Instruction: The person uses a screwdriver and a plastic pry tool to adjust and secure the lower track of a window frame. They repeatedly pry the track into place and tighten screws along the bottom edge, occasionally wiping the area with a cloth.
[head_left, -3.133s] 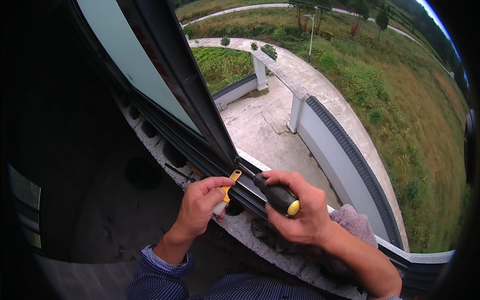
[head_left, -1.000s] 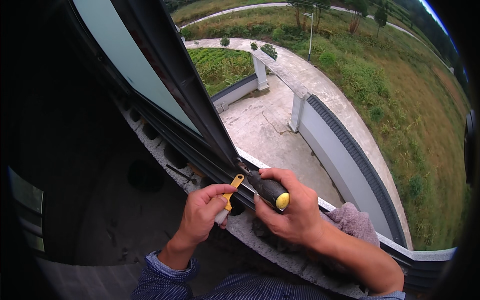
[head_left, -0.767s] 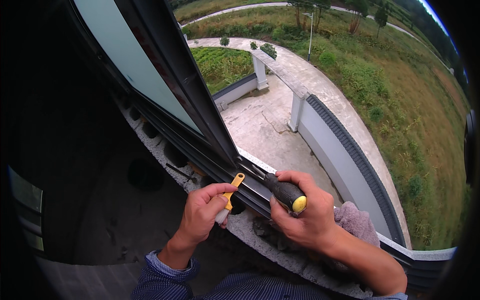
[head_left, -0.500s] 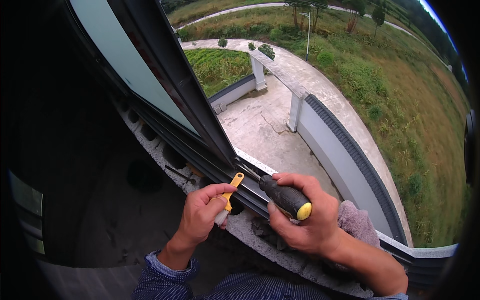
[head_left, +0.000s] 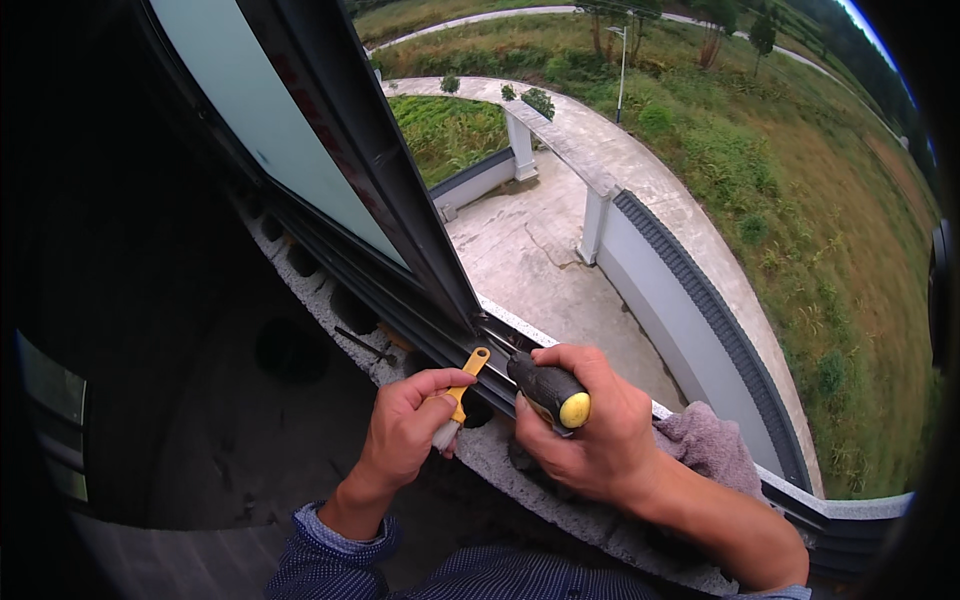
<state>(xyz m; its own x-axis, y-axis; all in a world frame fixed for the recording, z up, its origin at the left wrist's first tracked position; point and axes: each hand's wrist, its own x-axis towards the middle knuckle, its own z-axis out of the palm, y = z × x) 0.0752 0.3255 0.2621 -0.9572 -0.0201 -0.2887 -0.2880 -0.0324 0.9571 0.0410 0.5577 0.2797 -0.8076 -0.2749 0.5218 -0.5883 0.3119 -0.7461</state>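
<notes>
My left hand (head_left: pixel 405 425) is closed round a small brush (head_left: pixel 465 392) with a yellow handle and pale bristles. The holed end of its handle points up and away, and the bristles point down. In my right hand (head_left: pixel 605 430) is a screwdriver (head_left: pixel 545 385) with a thick black handle and a yellow end cap. Its metal shaft reaches left into the dark window track (head_left: pixel 500 373), close to the foot of the sliding sash (head_left: pixel 425 240). Whether the tip touches the track I cannot tell.
A greyish-pink cloth (head_left: pixel 712 445) lies over the frame beside my right forearm. Along the rough sill (head_left: pixel 500 460) are several dark holes, and a thin dark rod (head_left: pixel 365 345) rests there. Beyond the opening, far below, lie a concrete yard (head_left: pixel 530 225) and a curved wall (head_left: pixel 660 280).
My right hand has shifted a little left with the screwdriver, and the handle's end cap now faces more toward me. My left hand with the brush has barely moved.
</notes>
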